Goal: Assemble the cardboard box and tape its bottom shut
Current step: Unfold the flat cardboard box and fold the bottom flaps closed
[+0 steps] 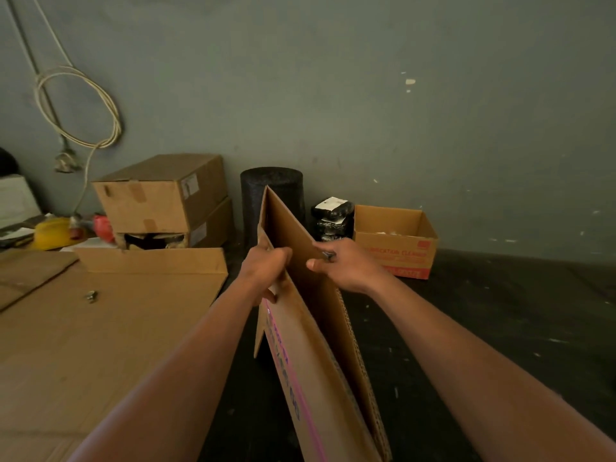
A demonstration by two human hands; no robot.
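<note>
The flattened cardboard box (300, 378) stands on edge in front of the black roll (253, 201), its panels barely parted. The left hand (266, 266) curls its fingers over one panel's rim and the right hand (348, 266) pinches the other, apparently to pull the box open.

The cardboard box (300, 348) is standing at centre, flat cardboard (116, 328) lying to its left. Behind it, a roll (251, 201) is standing between stacked boxes (160, 201) and an open box (396, 255).
</note>
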